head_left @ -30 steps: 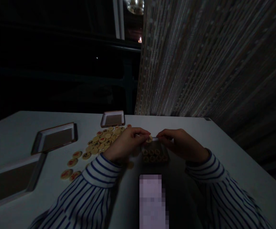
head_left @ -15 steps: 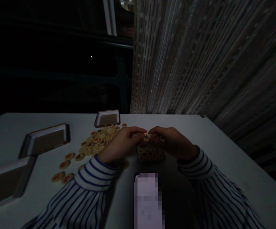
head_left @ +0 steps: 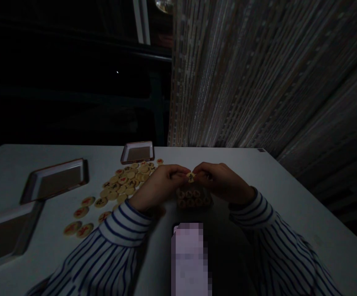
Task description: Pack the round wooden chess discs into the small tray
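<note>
Between the fingertips of my left hand (head_left: 163, 183) and my right hand (head_left: 220, 181) is a round wooden Chinese chess piece (head_left: 191, 177) with a black character facing me. Both hands are closed in a pinch on its two sides. Just below it on the table stands a small box (head_left: 194, 206) with rows of similar pieces, partly shaded by my hands. Left of my left hand spreads a loose pile of chess pieces (head_left: 123, 185), some with red characters, some with black, some blank side up. My left forearm hides part of the pile.
On the white table (head_left: 289, 205), a small tray (head_left: 137, 152) stands behind the pile. Two larger trays, a middle one (head_left: 56, 181) and a near one (head_left: 8, 234), lie at the left. A lit phone (head_left: 191, 259) is in front of me. A bead curtain (head_left: 228, 82) hangs behind.
The chess piece between my fingers has turned slightly, and my fingertips have closed further over its sides. The whole view has shifted a little; the things on the table look unmoved.
</note>
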Available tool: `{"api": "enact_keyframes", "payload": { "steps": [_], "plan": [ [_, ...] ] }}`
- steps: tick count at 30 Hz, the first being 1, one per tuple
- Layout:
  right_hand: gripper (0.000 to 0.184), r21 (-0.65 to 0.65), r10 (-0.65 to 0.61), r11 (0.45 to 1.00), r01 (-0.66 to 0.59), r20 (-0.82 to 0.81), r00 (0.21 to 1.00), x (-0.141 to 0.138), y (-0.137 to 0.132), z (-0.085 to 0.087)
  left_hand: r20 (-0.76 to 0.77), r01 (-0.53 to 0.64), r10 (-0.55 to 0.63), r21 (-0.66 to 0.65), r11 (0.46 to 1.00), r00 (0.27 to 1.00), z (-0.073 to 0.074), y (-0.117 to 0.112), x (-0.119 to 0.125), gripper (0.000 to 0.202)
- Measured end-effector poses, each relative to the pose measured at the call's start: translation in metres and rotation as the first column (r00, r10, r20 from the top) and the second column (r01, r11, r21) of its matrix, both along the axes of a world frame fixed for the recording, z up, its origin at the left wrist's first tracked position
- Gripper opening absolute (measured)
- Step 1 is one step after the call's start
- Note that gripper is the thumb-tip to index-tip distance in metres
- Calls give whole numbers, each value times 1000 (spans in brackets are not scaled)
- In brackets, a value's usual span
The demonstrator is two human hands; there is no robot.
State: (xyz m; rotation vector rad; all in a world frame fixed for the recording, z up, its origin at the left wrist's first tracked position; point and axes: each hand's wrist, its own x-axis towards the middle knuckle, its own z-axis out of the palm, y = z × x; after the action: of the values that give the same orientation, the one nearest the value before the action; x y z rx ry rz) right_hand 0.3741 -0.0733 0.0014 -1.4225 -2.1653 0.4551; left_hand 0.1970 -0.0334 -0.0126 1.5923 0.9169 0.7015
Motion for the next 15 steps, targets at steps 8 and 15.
{"api": "enact_keyframes", "payload": {
  "steps": [8,15],
  "plan": [
    [14,-45,-18,999,18,9,1000,-2,0,2,-1,6,-6,-20,1000,1000,1,-4,2,24],
    [18,11,-78,997,78,112,991,-1,2,-2,-3,-22,22,-5,1000,1000,-6,-5,9,23]
  ]
}}
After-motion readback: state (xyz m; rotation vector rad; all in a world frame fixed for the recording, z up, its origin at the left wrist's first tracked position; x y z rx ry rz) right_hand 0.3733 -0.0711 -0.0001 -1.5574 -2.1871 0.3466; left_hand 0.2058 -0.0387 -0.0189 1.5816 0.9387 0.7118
